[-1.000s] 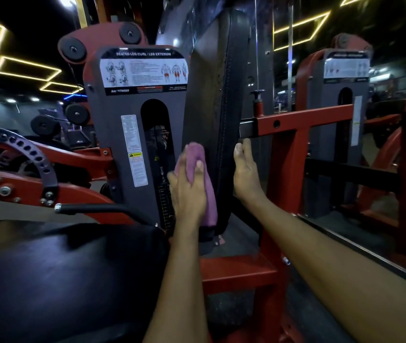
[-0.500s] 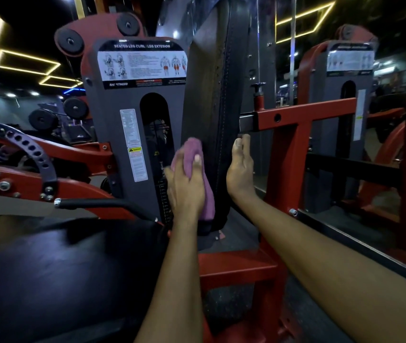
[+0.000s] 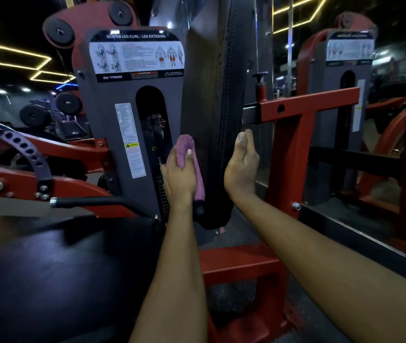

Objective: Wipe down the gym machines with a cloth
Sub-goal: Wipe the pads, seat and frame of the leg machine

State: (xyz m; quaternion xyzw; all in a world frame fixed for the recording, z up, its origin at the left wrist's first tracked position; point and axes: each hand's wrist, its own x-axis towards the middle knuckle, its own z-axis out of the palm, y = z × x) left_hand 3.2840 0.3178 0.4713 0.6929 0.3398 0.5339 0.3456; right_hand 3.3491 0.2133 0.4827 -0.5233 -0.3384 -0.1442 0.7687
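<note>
The cloth is gripped by the left hand and pressed low on the upright pad, which is steadied by the flat, straight-fingered right hand. Wiping is judged under way. In the dim light cleaned areas cannot be told, and the seat and frame are probably left.

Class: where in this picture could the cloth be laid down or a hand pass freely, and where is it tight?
Free: the black seat, bordered by the black lever and the left forearm; the red frame plate between both forearms. Tight: the gap between grey shroud and back pad, filled by left hand and cloth.
</note>
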